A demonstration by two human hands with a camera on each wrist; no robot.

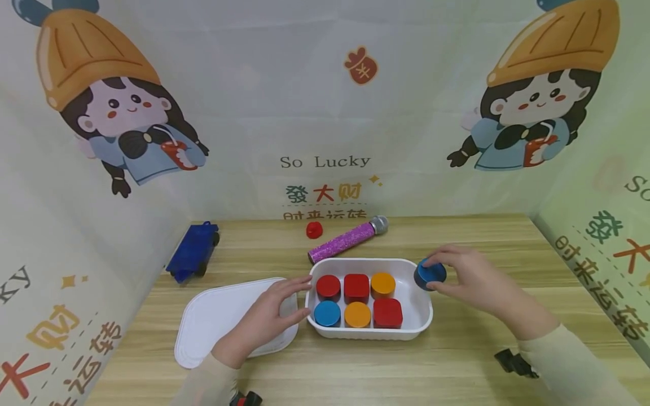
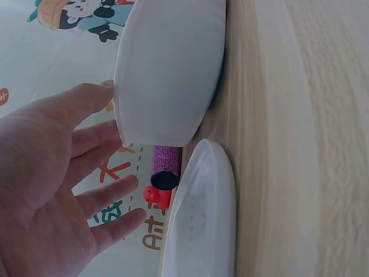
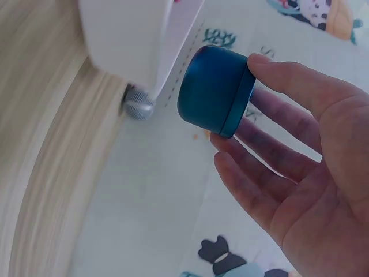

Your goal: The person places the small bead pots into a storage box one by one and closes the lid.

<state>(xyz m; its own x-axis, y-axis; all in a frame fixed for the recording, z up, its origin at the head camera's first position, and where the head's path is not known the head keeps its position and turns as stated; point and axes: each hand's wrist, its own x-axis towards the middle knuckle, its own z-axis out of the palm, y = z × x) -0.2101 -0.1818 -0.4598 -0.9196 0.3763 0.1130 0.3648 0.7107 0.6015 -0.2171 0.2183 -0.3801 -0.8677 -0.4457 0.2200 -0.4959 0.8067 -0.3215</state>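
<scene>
A white oval-cornered tub stands mid-table with two rows of small canisters inside: red ones, orange ones and a blue one. Above the tub's right rim, my right hand pinches a round dark-blue canister between thumb and fingers. Seen from the right wrist, this canister is lifted clear of the tub. My left hand has its fingers spread and its tips touch the tub's left end. In the left wrist view, the palm holds nothing.
The tub's white lid lies at left, partly under the left hand. Behind the tub are a purple glitter microphone and a small red toy. A blue toy car stands at the back left. Printed cloth walls the table.
</scene>
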